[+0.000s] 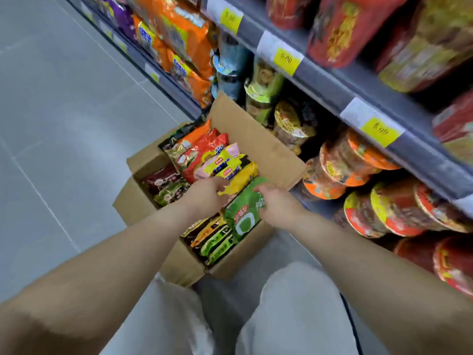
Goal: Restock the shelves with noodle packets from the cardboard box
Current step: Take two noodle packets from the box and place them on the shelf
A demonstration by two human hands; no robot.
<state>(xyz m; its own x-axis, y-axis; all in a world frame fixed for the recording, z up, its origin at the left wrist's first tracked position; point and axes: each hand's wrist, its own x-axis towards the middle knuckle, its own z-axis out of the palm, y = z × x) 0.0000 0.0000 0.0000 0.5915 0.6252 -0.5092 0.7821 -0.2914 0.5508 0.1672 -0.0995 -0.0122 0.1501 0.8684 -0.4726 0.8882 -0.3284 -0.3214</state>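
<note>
An open cardboard box (266, 149) stands on the floor against the shelves, packed with upright noodle packets in red, yellow, pink, green and black. My left hand (204, 194) reaches into the box and grips the near end of a yellow packet (243, 179). Beside it, my right hand (275, 204) holds the far edge of a green packet (243, 213) that lies on top of the near row. Both forearms stretch down from the bottom of the frame.
Grey shelves (340, 90) with yellow price tags (285, 58) run along the right, holding bowl noodles (358, 162), cup noodles (263, 93) and orange multipacks (184, 39). Grey tiled floor (64, 111) lies to the left. My knees in light trousers (289, 311) are just below the box.
</note>
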